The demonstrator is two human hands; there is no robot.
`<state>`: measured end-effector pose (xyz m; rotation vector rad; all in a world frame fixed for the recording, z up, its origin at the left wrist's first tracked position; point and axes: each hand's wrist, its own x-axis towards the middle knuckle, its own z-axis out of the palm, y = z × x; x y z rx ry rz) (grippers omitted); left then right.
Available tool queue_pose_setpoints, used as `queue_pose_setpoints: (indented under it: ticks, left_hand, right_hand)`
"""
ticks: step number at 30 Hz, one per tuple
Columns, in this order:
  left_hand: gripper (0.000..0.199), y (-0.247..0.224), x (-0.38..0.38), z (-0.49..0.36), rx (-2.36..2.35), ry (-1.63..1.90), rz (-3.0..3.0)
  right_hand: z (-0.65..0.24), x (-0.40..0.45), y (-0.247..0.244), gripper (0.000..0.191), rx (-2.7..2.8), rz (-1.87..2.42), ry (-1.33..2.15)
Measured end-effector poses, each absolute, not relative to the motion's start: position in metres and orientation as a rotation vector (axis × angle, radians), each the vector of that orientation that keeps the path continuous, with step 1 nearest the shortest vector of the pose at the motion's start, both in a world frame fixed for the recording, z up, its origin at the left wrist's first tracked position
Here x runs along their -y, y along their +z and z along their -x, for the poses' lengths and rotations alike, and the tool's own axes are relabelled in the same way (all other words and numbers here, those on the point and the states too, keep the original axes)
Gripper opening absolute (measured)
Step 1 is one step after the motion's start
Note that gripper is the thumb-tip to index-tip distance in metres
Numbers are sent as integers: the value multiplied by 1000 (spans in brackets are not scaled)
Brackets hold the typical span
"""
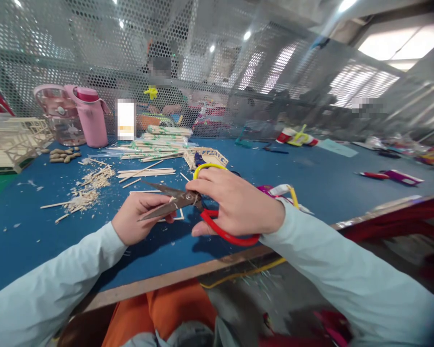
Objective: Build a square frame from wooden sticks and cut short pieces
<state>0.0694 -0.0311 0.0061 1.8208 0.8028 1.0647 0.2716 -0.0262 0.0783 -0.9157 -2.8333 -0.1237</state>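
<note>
My right hand is closed around scissors with one yellow and one red handle loop. Their dark blades stand apart and point left, the lower one crossing in front of my left fingers. My left hand is pinched by the blades; a tiny pale bit shows near its fingertips, but what it grips is mostly hidden. Around those fingers, parts of a square outline of thin pale sticks show against the blue table. Behind lie loose wooden sticks and a small stick-built frame.
Stick offcuts and peanuts lie on the left, near a pink bottle and a stick model. Bagged sticks are at the back, before a perforated metal screen. A purple-and-white tool lies beyond my right wrist.
</note>
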Motion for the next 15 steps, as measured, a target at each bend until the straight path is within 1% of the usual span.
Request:
queue_pose_setpoints:
  ticks: [7, 15]
  left_hand:
    - [34, 6, 30, -68, -769, 1016, -1809]
    - [32, 4, 32, -68, -773, 1003, -1834]
  right_hand:
    - [-272, 24, 79, 61, 2848, 860, -182]
    - [-270, 22, 77, 59, 2831, 816, -113]
